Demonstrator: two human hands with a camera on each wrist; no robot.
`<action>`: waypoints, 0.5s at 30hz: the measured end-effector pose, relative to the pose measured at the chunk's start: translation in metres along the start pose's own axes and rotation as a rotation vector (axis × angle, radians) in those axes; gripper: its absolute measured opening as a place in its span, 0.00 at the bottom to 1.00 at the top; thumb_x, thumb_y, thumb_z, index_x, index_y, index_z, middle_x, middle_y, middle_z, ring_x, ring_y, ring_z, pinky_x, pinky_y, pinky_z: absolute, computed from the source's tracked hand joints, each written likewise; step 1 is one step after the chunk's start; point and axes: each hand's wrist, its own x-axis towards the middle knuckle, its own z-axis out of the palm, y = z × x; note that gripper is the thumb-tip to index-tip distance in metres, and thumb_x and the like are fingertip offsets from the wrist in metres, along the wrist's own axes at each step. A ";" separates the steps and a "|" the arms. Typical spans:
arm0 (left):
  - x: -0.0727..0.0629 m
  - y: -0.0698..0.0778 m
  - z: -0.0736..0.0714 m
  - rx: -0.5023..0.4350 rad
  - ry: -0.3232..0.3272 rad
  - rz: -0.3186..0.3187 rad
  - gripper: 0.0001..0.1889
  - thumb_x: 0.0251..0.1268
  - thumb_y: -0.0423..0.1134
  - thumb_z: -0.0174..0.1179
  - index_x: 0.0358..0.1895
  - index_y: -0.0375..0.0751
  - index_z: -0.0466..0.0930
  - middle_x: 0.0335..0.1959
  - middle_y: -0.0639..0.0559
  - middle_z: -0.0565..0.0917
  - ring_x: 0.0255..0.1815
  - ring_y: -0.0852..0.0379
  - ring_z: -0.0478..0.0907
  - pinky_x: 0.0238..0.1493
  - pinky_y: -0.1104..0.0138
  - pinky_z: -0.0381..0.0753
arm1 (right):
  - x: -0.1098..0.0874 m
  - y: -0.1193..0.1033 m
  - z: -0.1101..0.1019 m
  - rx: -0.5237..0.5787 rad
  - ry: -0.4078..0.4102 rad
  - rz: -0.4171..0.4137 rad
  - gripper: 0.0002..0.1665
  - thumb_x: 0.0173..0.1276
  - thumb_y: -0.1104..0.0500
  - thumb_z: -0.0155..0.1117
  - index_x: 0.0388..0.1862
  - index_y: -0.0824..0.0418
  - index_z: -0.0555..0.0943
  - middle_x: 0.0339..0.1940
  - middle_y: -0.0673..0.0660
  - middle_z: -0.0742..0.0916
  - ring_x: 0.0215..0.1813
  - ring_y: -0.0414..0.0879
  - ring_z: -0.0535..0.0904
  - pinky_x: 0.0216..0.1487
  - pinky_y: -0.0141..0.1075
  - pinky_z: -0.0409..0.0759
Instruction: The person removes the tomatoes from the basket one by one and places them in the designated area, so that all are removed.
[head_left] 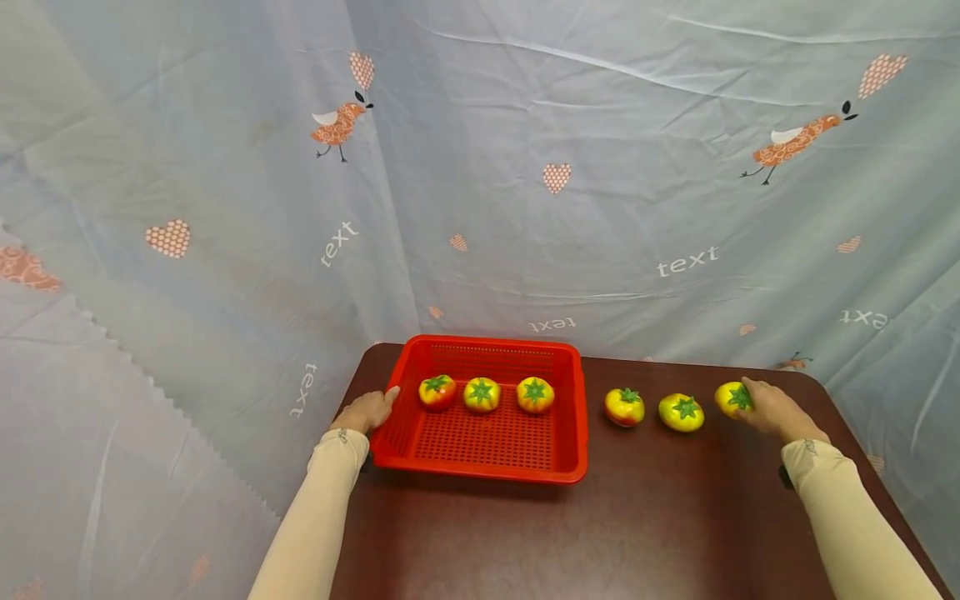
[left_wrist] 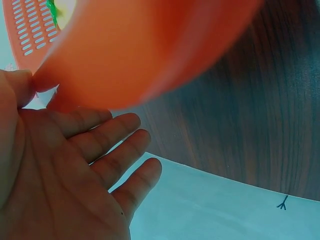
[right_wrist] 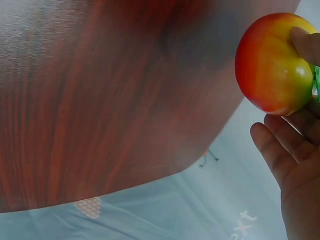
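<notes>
The left hand point(head_left: 367, 410) is at the left side of a red plastic basket point(head_left: 487, 475), thumb over the rim and fingers along the outer wall. In the left wrist view the thumb and index finger pinch the rim, while the other fingers extend loosely. At the far right, the right hand point(head_left: 776, 411) holds a yellow-red toy tomato point(right_wrist: 272, 65) with a green leafy top, between thumb and fingers. Whether this tomato touches the table cannot be told. Three similar tomatoes lie in a row inside the basket, including a middle tomato point(head_left: 482, 396).
Between basket and right hand, two more tomatoes, a redder tomato point(head_left: 624, 407) and a yellow tomato point(head_left: 681, 413), lie on the dark wooden table point(head_left: 637, 533). A pale printed curtain point(head_left: 480, 208) hangs close behind the table and along its sides.
</notes>
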 end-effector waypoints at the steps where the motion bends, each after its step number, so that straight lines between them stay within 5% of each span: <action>1: 0.000 0.000 0.000 0.005 0.003 0.004 0.32 0.80 0.53 0.32 0.55 0.24 0.74 0.38 0.36 0.79 0.41 0.42 0.77 0.55 0.47 0.73 | -0.002 0.002 0.002 -0.002 0.001 0.005 0.39 0.64 0.61 0.64 0.63 0.87 0.62 0.57 0.86 0.71 0.55 0.76 0.71 0.54 0.63 0.71; 15: 0.003 -0.002 0.003 0.020 0.019 0.008 0.33 0.80 0.53 0.30 0.58 0.24 0.72 0.41 0.36 0.79 0.41 0.43 0.76 0.54 0.49 0.74 | -0.015 0.023 0.018 -0.003 0.004 0.045 0.41 0.62 0.60 0.65 0.61 0.89 0.61 0.56 0.87 0.71 0.55 0.77 0.70 0.55 0.63 0.70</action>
